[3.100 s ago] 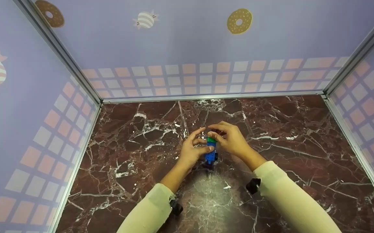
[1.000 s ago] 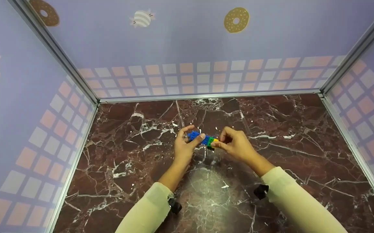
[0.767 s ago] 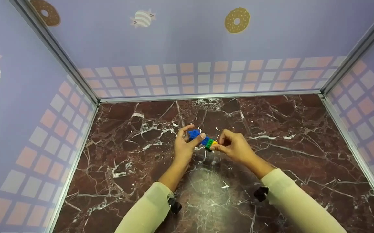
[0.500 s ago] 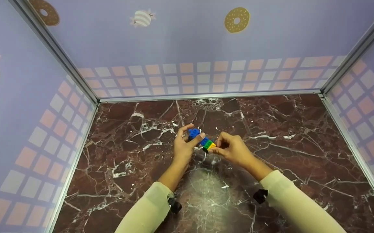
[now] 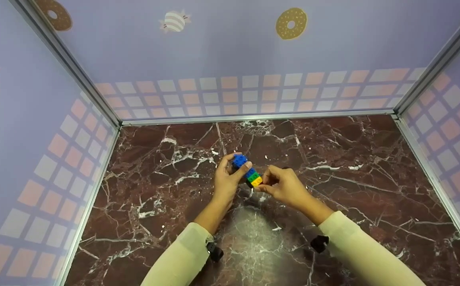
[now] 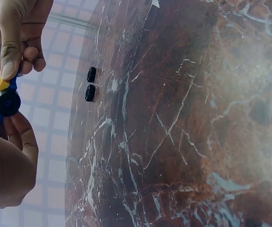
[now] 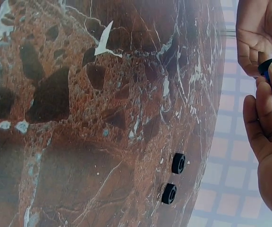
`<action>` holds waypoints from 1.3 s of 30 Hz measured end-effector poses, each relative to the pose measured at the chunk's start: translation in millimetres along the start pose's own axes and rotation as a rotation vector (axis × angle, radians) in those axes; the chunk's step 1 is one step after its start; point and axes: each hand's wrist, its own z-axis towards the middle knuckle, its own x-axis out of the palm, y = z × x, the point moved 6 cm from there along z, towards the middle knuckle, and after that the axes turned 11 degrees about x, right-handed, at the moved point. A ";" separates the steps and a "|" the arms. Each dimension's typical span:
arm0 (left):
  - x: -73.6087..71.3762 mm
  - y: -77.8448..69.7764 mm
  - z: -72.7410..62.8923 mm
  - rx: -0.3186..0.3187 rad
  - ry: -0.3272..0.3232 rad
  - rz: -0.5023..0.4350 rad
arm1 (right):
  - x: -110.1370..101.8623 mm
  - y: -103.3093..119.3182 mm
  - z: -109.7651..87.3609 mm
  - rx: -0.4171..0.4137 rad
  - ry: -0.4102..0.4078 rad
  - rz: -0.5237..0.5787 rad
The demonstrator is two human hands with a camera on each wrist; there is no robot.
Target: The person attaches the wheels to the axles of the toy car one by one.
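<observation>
A small toy car [image 5: 249, 172] of plastic building bricks is held in the air between both hands. It runs from a blue end [image 5: 240, 160] through a green brick [image 5: 253, 177] to a yellow brick [image 5: 257, 182]. My left hand [image 5: 225, 179] grips the blue part, thumb across its top. My right hand [image 5: 285, 186] pinches the yellow end between thumb and finger. In the left wrist view, a black wheel [image 6: 8, 102] shows on the car's side below the right thumb [image 6: 8, 66]. The right wrist view shows only a sliver of the car between the hands.
Two loose black wheels [image 7: 178, 163] lie on the dark red marble-patterned tabletop [image 5: 166, 222]; the right hand mostly hides them in the head view. Patterned lilac panels [image 5: 230, 51] wall in the back and both sides. Each sleeve has a black camera [image 5: 214, 252] at the wrist.
The car's blue end has turned from near the person to the far left. Lately its yellow end has swung nearer the person, and the right hand has shifted slightly left, baring the yellow studs.
</observation>
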 end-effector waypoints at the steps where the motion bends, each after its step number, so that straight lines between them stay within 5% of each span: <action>1: 0.4 0.9 -0.3 -0.010 0.003 -0.004 | -0.1 1.0 -0.5 -0.009 -0.009 -0.005; 15: 5.4 4.6 -3.8 -0.075 0.030 0.001 | 4.6 16.1 -7.6 -0.019 -0.079 -0.059; 27: 14.3 -3.5 -6.5 -0.013 0.203 -0.069 | 8.9 1.8 -9.8 0.120 -0.073 0.047; 39: 8.8 1.4 -6.0 -0.086 0.148 -0.140 | 7.0 0.9 -10.3 0.114 0.007 0.063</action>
